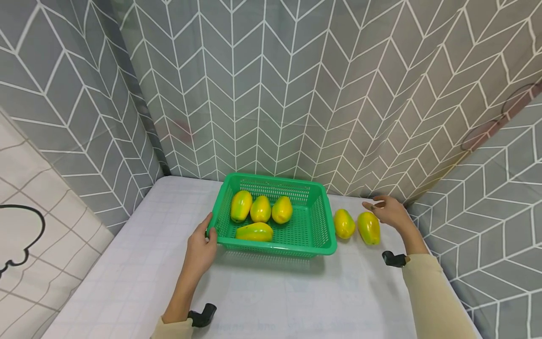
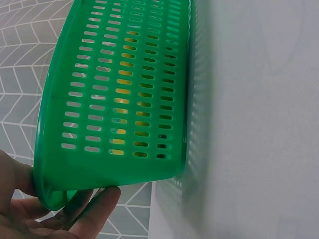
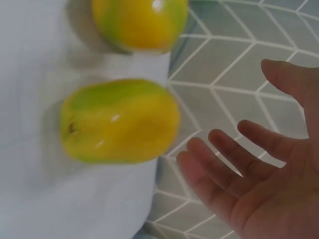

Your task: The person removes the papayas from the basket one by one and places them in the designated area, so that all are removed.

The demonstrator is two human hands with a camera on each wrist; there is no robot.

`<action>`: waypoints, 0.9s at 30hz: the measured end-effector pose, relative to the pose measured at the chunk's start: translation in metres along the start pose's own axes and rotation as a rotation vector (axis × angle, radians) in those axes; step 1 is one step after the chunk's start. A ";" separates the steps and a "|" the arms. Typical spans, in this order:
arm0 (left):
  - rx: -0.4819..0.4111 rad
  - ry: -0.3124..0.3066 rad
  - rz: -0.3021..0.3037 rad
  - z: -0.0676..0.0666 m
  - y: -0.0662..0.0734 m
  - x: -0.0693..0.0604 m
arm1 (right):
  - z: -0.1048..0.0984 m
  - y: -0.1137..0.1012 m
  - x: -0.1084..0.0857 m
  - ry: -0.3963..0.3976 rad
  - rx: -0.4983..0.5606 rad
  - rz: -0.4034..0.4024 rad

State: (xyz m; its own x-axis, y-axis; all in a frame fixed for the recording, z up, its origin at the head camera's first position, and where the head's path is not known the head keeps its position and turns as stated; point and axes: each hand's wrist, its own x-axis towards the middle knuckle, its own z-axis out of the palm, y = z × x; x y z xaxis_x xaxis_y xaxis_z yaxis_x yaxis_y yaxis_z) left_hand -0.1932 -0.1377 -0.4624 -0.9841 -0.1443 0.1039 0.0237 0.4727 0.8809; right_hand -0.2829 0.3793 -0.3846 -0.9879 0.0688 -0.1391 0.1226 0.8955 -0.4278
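Observation:
A green slotted basket (image 1: 315, 249) holds several yellow-green fruits, three in a row and one lying sideways (image 1: 255, 232) in front of them. My left hand (image 1: 201, 247) grips the basket's left end; in the left wrist view the fingers of that hand (image 2: 55, 209) curl round the rim (image 2: 42, 134). Two more fruits lie outside, right of the basket: one (image 1: 344, 223) beside its wall, the other (image 1: 369, 228) farther right. My right hand (image 1: 391, 212) hovers at that farther fruit's upper right. The right wrist view shows this hand (image 3: 259, 174) with fingers extended, apart from the nearest fruit (image 3: 119, 121).
The table (image 1: 148, 263) has a pale cloth. Grey curtains (image 1: 262, 94) with white chevron lines stand behind the table and at its right. A white patterned cloth (image 1: 38, 226) hangs at the left.

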 end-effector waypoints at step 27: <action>-0.009 0.022 0.014 0.001 0.001 -0.003 | 0.004 -0.065 0.002 0.067 0.089 -0.197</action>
State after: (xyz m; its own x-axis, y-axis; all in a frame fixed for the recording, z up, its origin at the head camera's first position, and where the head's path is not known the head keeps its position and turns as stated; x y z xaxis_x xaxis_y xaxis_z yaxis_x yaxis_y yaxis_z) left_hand -0.1907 -0.1357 -0.4621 -0.9795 -0.1566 0.1265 0.0393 0.4673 0.8832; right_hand -0.2923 0.3193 -0.3604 -0.9973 -0.0719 0.0132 -0.0683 0.8523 -0.5185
